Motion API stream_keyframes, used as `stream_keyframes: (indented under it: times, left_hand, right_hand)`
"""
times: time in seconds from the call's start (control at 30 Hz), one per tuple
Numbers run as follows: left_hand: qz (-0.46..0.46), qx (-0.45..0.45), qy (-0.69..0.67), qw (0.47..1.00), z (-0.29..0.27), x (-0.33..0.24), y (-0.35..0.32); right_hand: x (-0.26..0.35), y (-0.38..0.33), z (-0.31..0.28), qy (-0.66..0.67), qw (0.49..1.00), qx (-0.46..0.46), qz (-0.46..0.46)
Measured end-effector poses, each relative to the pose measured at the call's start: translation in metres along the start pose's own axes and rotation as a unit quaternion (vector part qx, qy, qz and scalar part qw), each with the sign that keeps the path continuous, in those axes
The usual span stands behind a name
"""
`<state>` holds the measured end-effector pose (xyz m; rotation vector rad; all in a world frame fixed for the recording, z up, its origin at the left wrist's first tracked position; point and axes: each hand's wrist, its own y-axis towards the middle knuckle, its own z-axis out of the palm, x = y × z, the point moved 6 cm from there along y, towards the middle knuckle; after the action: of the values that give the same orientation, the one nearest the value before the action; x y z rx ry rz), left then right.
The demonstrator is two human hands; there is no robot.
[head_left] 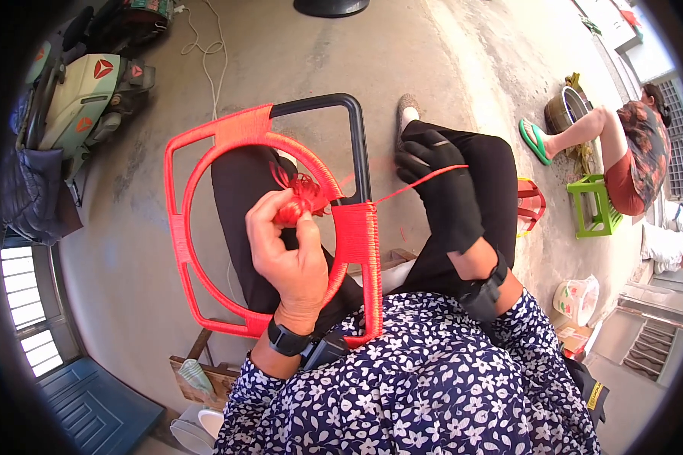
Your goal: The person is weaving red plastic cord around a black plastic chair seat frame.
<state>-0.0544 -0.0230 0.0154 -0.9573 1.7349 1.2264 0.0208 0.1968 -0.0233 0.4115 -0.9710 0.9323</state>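
A rounded square frame (354, 235) with a ring inside it rests over my lap. Red cord is wound tightly round most of it, while its far right corner is bare black tube (353, 125). My left hand (284, 258), bare, pinches a bundle of red cord (292, 211) with loose ends inside the ring. From the frame's right side a strand of red cord (413, 184) runs taut to my right hand (436, 171). That hand wears a black glove, its fingers curled, with the strand crossing it.
At the right, a person (637, 155) sits beside a green stool (596, 206) and a metal pot (565, 110). A scooter (83, 106) stands far left. White cable (209, 47) lies on the concrete floor. A red basket-like object (531, 205) is beyond my right knee.
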Motion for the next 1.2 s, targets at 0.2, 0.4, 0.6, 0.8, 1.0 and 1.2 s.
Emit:
stream_keyframes:
  times: [0.2, 0.4, 0.6, 0.8, 1.0, 1.2]
  left_hand:
    - [0.269, 0.052, 0.068, 0.959, -0.002, -0.046, -0.013]
    - [0.182, -0.002, -0.03, 0.983, -0.002, -0.037, -0.006]
    - [-0.266, 0.177, -0.279, 0.906, 0.028, 0.027, -0.016]
    - [-0.349, 0.187, -0.363, 0.843, 0.038, 0.029, -0.019]
    - [-0.421, 0.215, -0.448, 0.759, 0.047, 0.026, -0.023]
    - [-0.423, 0.206, -0.468, 0.748, 0.048, 0.033, -0.027]
  right_hand:
    - [0.036, -0.048, 0.06, -0.473, 0.856, 0.107, -0.178]
    - [0.03, -0.05, 0.083, -0.353, 0.901, 0.121, -0.222]
    - [0.074, -0.047, 0.062, -0.563, 0.817, 0.05, -0.115]
    - [0.08, -0.027, -0.023, -0.694, 0.711, 0.029, -0.107]
    - [0.116, -0.05, -0.13, -0.522, 0.834, -0.065, -0.169]
    - [0.152, -0.089, -0.237, -0.627, 0.713, -0.292, -0.115]
